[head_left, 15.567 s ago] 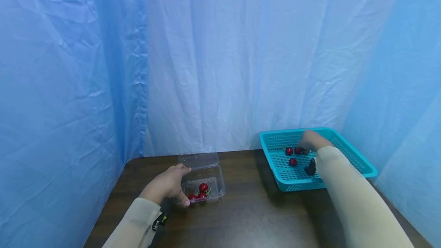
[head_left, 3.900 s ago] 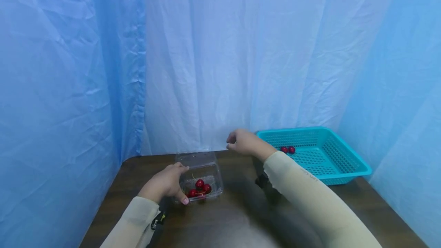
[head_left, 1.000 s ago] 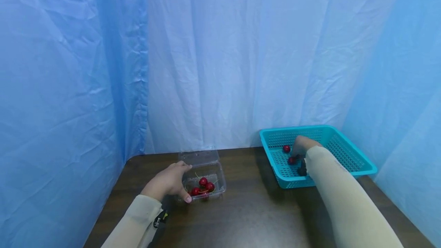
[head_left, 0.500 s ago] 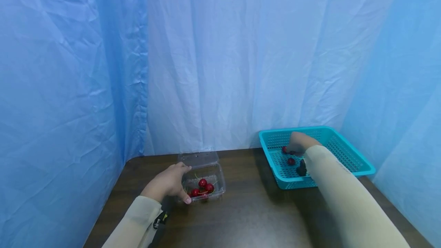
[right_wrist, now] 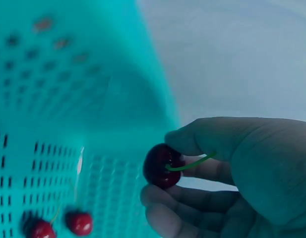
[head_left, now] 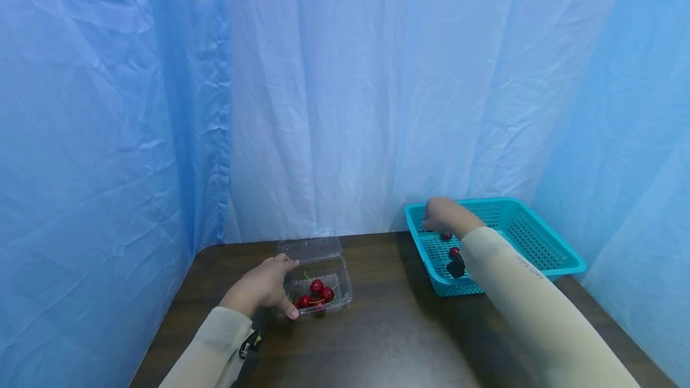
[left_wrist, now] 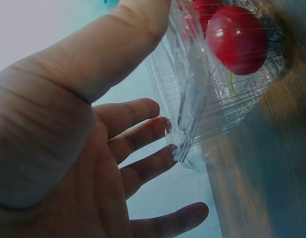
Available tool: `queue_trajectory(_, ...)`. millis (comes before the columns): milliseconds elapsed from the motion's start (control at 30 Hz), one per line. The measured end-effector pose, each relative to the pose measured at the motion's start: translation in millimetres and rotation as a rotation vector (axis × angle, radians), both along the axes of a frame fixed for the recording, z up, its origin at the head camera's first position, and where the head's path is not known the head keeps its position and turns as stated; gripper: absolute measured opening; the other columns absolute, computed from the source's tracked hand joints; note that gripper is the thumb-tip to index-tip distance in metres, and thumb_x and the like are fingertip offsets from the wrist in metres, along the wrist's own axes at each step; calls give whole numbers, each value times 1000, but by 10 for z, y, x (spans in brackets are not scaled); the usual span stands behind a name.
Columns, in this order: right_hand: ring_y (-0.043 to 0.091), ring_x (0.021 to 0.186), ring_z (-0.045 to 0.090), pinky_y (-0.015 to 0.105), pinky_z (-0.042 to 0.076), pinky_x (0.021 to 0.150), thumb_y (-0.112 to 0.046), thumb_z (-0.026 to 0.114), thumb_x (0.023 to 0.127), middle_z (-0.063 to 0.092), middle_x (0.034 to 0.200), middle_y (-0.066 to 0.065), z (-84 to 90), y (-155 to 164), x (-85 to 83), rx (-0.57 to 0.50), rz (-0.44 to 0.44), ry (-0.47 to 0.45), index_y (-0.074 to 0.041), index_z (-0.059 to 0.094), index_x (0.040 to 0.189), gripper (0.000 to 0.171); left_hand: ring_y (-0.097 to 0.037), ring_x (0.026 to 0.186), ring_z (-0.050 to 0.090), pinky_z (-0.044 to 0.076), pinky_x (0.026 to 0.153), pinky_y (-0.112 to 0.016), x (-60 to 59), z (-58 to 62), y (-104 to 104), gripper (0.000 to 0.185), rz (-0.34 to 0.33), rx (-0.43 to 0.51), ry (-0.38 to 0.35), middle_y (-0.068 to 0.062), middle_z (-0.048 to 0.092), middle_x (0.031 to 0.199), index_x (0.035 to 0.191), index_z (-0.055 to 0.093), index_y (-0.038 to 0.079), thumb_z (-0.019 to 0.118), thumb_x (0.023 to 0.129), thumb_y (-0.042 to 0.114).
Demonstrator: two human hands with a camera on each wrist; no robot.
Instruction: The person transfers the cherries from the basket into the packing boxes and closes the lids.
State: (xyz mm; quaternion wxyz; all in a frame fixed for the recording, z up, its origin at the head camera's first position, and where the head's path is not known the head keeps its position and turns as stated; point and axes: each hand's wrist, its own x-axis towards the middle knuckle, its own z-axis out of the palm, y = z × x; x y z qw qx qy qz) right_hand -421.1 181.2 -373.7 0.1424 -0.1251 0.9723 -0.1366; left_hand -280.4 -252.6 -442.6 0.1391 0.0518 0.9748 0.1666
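- Dark wood table [head_left: 388,334] lies under both sleeves, nearest the viewer.
- The left hand [head_left: 261,287] rests against the left side of a clear box [head_left: 322,287]; its thumb presses the near wall, and the wrist view shows the fingers [left_wrist: 138,144] spread loosely along the plastic, gripping nothing.
- Cherries [head_left: 318,293] lie in the box just right of that thumb, one of them large and red behind the wall in the wrist view [left_wrist: 237,39].
- The box's lid [head_left: 311,248] lies open just beyond the left hand.
- The right hand [head_left: 443,215] hangs well to the right, above the near-left corner of the teal basket [head_left: 544,256].
- It pinches one cherry [right_wrist: 161,166] between thumb and curled fingers [right_wrist: 192,220], the green stem [right_wrist: 190,163] lying across the thumb; the fruit is clear of the basket floor.
- Two more cherries [head_left: 450,244] lie on the basket floor just below that hand, side by side in the wrist view [right_wrist: 61,225].
- Blue curtain [head_left: 345,88] hangs behind everything.
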Motion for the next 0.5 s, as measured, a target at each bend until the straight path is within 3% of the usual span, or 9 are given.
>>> queue_trajectory(133, 16, 55, 23, 31, 35, 54, -7, 68, 100, 26, 61, -4, 78, -203, 51, -17, 23, 5, -20, 39, 59, 51, -46, 155, 55, 57, 114, -74, 2, 3, 2, 122, 0, -3, 1, -16, 56, 168, 168, 57, 18, 112, 63, 44)
queue_trajectory(200, 17, 57, 23, 31, 33, 55, -6, 69, 99, 27, 63, -4, 101, -306, 83, -21, 39, 28, -18, 43, 60, 48, -45, 154, 55, 57, 114, -74, 5, 9, 6, 122, -1, -3, 1, -16, 57, 167, 168, 57, 17, 112, 63, 44)
queue_trajectory(300, 17, 60, 38, 32, 43, 60, -9, 75, 100, 47, 66, -1, 120, -466, 140, -12, 53, 80, -13, 64, 69, 34, -45, 153, 56, 57, 114, -73, 9, 18, 11, 122, -3, -2, 1, -15, 57, 166, 168, 57, 17, 112, 63, 44)
queue_trajectory(400, 20, 76, 63, 36, 62, 75, -15, 81, 101, 74, 87, 6, 122, -622, 205, -4, 58, 126, -8, 83, 95, 10, -45, 153, 55, 57, 114, -73, 9, 20, 12, 122, -4, -1, 0, -15, 57, 167, 168, 56, 17, 111, 63, 44)
queue_trajectory(500, 25, 93, 73, 44, 69, 91, -18, 82, 103, 82, 109, 12, 132, -771, 269, -7, 70, 143, -6, 84, 111, 15, -45, 154, 55, 57, 114, -73, 7, 19, 8, 122, -3, 1, 1, -15, 57, 167, 168, 56, 17, 111, 63, 45)
